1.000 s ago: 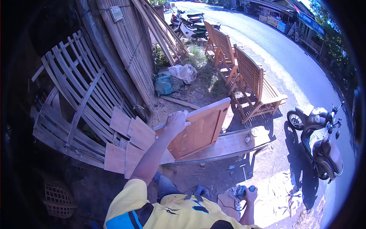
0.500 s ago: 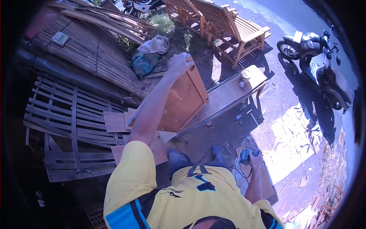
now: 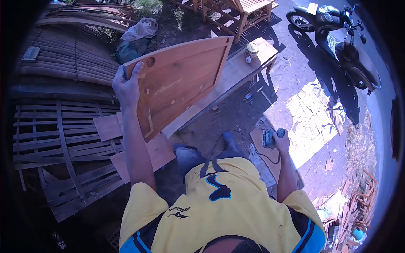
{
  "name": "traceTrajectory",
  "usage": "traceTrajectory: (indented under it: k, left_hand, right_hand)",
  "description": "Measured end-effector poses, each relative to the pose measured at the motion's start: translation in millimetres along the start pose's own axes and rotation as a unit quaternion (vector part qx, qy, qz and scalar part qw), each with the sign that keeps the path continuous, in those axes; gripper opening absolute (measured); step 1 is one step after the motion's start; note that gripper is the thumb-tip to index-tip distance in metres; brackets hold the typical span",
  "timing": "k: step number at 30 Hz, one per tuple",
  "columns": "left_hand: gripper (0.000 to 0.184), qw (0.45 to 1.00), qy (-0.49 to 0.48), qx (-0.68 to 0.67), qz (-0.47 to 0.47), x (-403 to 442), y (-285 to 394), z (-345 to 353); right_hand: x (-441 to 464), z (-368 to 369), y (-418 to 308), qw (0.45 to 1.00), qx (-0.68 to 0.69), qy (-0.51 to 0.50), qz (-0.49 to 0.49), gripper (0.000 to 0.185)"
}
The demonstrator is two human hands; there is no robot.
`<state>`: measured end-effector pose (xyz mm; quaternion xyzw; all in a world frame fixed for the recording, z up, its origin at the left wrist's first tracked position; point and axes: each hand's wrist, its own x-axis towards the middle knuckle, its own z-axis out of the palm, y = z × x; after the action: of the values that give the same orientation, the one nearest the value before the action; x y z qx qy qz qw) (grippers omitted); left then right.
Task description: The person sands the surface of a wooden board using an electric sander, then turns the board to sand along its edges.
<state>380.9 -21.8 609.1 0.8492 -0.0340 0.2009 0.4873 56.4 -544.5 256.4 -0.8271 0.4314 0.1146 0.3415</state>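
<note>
A wooden panel with a curved top edge and pale patches stands tilted on edge on the long wooden bench. My left hand grips its upper left corner, thumb on the near face beside a dark round hole. Low on the right, my right hand is closed around a teal power sander with a dark cord. The sander is over a flat board near the ground, apart from the panel; whether it touches the board I cannot tell.
A lidded jar stands on the bench's far end. Slatted wooden chairs are behind it, and a motorcycle is parked at right. A slatted bamboo frame and loose boards lie at left. Wood scraps litter the lower right.
The panel has swung round so its broad face shows more. My left hand is now at its left corner, farther left in view. The right hand still holds the sander.
</note>
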Motion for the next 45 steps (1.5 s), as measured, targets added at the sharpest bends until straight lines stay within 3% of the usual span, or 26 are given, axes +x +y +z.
traceTrajectory:
  k: [2, 8, 14, 17, 19, 23, 26, 29, 31, 34, 36, 39, 41, 45]
  left_hand:
    - [0.025, 0.999, 0.033, -0.043, -0.009, -13, -24, 14]
    - [0.028, 0.991, 0.076, -0.109, -0.02, -41, -91, 38]
    - [0.027, 0.99, 0.072, -0.119, -0.038, -68, -141, -11]
    - [0.025, 0.982, 0.036, -0.157, -0.098, -108, -164, -53]
    - [0.023, 0.987, -0.006, -0.047, -0.151, -140, -201, -78]
    - [0.024, 0.979, -0.001, -0.036, -0.199, -196, -243, -98]
    - [0.025, 0.97, 0.015, -0.042, -0.24, -224, -266, -103]
    - [0.031, 0.971, -0.005, 0.048, -0.233, -237, -282, -105]
    - [0.033, 0.97, 0.007, 0.069, -0.233, -241, -280, -105]
    - [0.038, 0.975, 0.001, 0.08, -0.209, -228, -267, -108]
    - [0.045, 0.947, -0.098, 0.242, -0.188, -220, -258, -113]
    - [0.044, 0.906, -0.16, 0.337, -0.2, -202, -226, -100]
    - [0.043, 0.898, -0.18, 0.339, -0.217, -206, -243, -96]
    - [0.038, 0.903, -0.199, 0.32, -0.209, -214, -272, -88]
  right_hand:
    - [2, -4, -19, 0.998, -0.025, 0.013, -0.056, 0.085]
    - [-15, -21, -60, 0.996, -0.018, 0.022, -0.084, 0.08]
    - [-19, -17, -64, 0.993, -0.03, 0.022, -0.113, 0.077]
    - [-23, -13, -88, 0.99, -0.041, 0.019, -0.134, 0.078]
    - [-24, -6, -110, 0.98, -0.015, 0.024, -0.198, 0.079]
    - [-40, -3, -196, 0.96, 0.006, -0.01, -0.28, 0.072]
    - [-63, -1, -275, 0.918, -0.007, 0.003, -0.396, 0.071]
    - [-76, 20, -339, 0.866, -0.01, 0.004, -0.5, 0.075]
    - [-96, 33, -380, 0.853, -0.028, -0.029, -0.521, 0.077]
    - [-138, 65, -435, 0.774, -0.064, -0.015, -0.629, 0.081]
    - [-165, 96, -462, 0.771, -0.085, -0.054, -0.629, 0.082]
    - [-227, 129, -494, 0.777, -0.163, -0.149, -0.59, 0.084]
    - [-242, 163, -494, 0.732, -0.149, -0.166, -0.644, 0.085]
    - [-263, 178, -499, 0.729, -0.186, -0.189, -0.631, 0.086]
